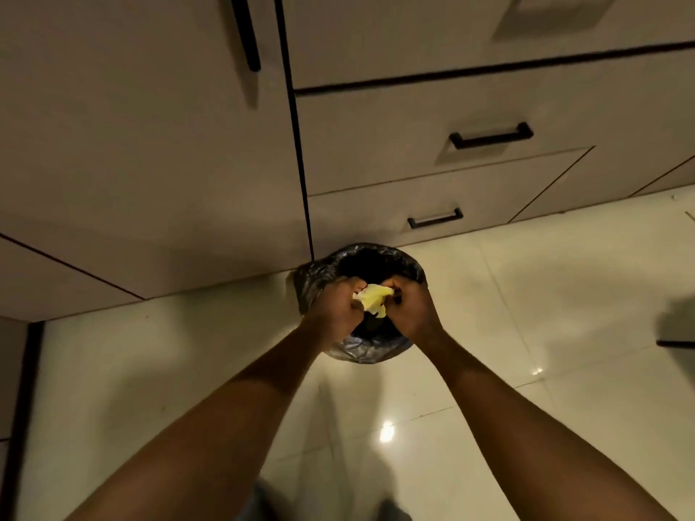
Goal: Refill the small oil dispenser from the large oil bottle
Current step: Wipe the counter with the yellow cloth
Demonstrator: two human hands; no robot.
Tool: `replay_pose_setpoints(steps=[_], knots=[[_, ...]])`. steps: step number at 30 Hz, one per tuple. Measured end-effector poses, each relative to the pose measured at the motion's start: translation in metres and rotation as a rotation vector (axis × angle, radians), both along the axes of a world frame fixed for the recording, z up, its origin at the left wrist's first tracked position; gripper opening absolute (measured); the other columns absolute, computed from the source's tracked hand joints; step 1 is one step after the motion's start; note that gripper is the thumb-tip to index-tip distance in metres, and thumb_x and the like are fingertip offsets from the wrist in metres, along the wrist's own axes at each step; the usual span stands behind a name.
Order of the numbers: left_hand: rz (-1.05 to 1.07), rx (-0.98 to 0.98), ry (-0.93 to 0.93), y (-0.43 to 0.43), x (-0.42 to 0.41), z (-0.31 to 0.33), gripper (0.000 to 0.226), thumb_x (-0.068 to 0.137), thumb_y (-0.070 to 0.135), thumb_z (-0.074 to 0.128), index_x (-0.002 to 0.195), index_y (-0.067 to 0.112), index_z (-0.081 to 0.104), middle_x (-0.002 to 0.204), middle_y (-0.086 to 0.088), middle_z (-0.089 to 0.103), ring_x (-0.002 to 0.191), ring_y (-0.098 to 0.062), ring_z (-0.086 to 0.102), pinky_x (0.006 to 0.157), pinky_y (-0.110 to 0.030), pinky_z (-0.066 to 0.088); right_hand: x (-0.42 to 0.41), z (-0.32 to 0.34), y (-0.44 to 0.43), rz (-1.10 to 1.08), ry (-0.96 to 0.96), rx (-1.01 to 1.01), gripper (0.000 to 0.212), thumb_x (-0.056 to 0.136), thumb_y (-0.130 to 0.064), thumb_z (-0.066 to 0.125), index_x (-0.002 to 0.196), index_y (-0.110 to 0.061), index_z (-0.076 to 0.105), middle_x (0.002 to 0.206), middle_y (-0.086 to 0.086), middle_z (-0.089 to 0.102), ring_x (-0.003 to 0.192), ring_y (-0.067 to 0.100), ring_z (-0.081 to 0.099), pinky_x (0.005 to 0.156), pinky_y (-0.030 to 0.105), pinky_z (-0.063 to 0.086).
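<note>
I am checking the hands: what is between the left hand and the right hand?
In the head view, a crumpled yellow scrap lies between the left hand and the right hand, pinched by both.

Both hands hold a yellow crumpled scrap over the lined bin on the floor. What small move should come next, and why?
Probably let go. The left hand and right hand both pinch the yellow crumpled scrap right above the open mouth of the black-lined bin, so opening the fingers should drop it inside.
</note>
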State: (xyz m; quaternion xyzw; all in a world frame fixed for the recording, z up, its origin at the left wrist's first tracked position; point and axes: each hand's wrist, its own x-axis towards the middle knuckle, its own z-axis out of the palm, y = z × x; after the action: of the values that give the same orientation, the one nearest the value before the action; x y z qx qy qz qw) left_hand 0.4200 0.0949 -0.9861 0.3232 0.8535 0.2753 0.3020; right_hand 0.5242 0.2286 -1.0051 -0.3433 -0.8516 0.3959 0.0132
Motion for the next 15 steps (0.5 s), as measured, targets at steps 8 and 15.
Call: replay_pose_setpoints(steps=[8,15], knots=[[0.047,0.001,0.002,-0.021,0.004,0.041,0.047,0.089,0.003,0.061,0.135,0.005,0.063,0.131,-0.013,0.068,0.121,-0.025,0.065,0.105,-0.033,0.050,0.009,0.053,-0.012,-0.014,0.013,-0.054,0.027,0.089,0.005,0.062,0.107,-0.009,0.075,0.108,0.003,0.077,0.105,0.019,0.070,0.101,0.030,0.053],[0.016,0.086,0.136,-0.039,0.007,0.233,0.031,0.099,0.027,0.054,0.127,0.026,0.065,0.124,0.001,0.070,0.112,-0.020,0.065,0.095,-0.039,0.055,-0.005,0.256,-0.029,0.139,0.116,0.013,0.024,0.091,-0.005,0.062,0.110,-0.014,0.075,0.111,0.003,0.077,0.107,0.021,0.071,0.097,0.036,0.055]])
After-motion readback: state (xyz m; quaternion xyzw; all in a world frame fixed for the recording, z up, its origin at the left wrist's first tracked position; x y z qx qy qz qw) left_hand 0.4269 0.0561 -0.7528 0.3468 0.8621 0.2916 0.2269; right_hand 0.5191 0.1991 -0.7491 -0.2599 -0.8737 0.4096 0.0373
